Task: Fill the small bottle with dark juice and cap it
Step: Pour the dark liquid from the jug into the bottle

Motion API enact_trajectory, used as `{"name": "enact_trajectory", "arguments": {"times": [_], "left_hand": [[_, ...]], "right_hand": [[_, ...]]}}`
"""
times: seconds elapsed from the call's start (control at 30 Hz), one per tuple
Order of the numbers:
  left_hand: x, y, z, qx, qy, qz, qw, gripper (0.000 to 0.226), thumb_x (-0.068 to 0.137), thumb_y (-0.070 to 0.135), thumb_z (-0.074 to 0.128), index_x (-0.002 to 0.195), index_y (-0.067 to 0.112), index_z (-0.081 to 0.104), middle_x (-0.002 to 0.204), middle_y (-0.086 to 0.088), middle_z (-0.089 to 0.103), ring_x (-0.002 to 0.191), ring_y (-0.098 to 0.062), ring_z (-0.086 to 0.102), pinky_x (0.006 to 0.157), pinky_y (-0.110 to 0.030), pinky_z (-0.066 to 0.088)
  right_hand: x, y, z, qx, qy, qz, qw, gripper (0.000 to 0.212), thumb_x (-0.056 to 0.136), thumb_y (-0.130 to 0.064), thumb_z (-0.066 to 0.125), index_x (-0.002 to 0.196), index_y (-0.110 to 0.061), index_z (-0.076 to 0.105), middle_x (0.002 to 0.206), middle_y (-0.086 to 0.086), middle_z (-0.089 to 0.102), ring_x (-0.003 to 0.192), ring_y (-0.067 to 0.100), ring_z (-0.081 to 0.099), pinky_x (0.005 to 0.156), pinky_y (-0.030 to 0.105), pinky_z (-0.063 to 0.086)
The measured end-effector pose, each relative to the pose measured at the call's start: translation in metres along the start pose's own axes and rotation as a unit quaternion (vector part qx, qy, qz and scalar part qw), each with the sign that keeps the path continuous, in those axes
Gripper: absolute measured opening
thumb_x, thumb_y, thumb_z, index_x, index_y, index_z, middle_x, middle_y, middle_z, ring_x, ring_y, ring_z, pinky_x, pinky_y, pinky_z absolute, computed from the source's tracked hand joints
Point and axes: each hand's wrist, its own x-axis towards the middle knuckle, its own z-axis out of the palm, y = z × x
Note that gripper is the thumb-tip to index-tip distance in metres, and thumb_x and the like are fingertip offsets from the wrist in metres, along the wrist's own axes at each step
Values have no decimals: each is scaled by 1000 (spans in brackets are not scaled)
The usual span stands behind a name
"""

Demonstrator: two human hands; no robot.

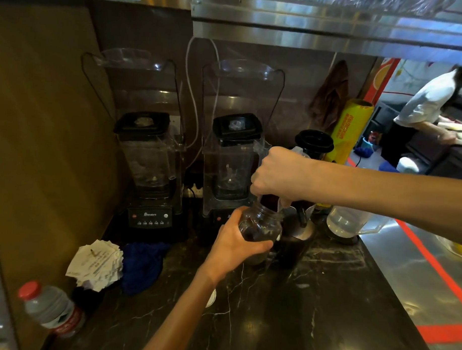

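A: So, from the head view, how far along is the filling?

B: Midway, I judge. The left hand [234, 244] is wrapped around the small bottle [259, 225], holding it tilted above the dark marble counter [325, 296], mouth toward the right hand [279, 174]. Dark juice sits in the lower part only; the upper part looks clear.

A: And the right hand?

B: Closed around something dark just over the bottle's mouth, a pouring container as far as I can tell; most of it is hidden by the fingers.

A: The cap?

B: Not on. A pale round thing [211, 297] lies by the left forearm, too hidden to name.

A: Materials?

B: The bottle is clear, ribbed plastic with rounded shoulders. The counter is glossy, veined stone. The blenders [231, 159] behind are hard, clear and boxy, and a blue cloth [143, 266] lies soft and crumpled.
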Motion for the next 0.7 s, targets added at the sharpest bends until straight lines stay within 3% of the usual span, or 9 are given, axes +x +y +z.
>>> {"name": "enact_trajectory", "arguments": {"times": [0.1, 0.17, 0.43, 0.7], "left_hand": [[1, 2, -3, -4, -3, 3, 1000, 85, 65, 39, 92, 129, 48, 37, 117, 25, 53, 108, 5, 53, 87, -15, 46], [2, 4, -5, -11, -6, 2, 1000, 85, 65, 38, 92, 129, 47, 37, 116, 24, 54, 107, 5, 53, 85, -14, 44], [3, 10, -9, -10, -10, 1, 1000, 83, 65, 38, 92, 127, 48, 38, 115, 24, 54, 110, 1, 53, 98, -26, 47], [1, 17, -11, -12, -12, 10, 1000, 90, 65, 37, 92, 138, 40, 38, 123, 19, 56, 118, -4, 55, 105, -34, 48]], "right_hand": [[2, 4, 1, -1, 5, -4, 1000, 44, 74, -47, 79, 111, -30, 65, 101, -4, 68, 92, 21, 66, 60, 34, 32], [2, 6, 0, 1, 3, -3, 1000, 44, 74, -47, 79, 112, -30, 64, 102, -4, 67, 93, 20, 66, 60, 34, 32], [-2, 12, -5, 25, -17, 3, 1000, 49, 78, -50, 75, 120, -33, 58, 111, -6, 63, 102, 21, 62, 64, 35, 34], [-13, 21, -6, 67, 8, 18, 998, 52, 73, -57, 75, 119, -40, 57, 113, -12, 63, 102, 18, 63, 65, 32, 34]]}}
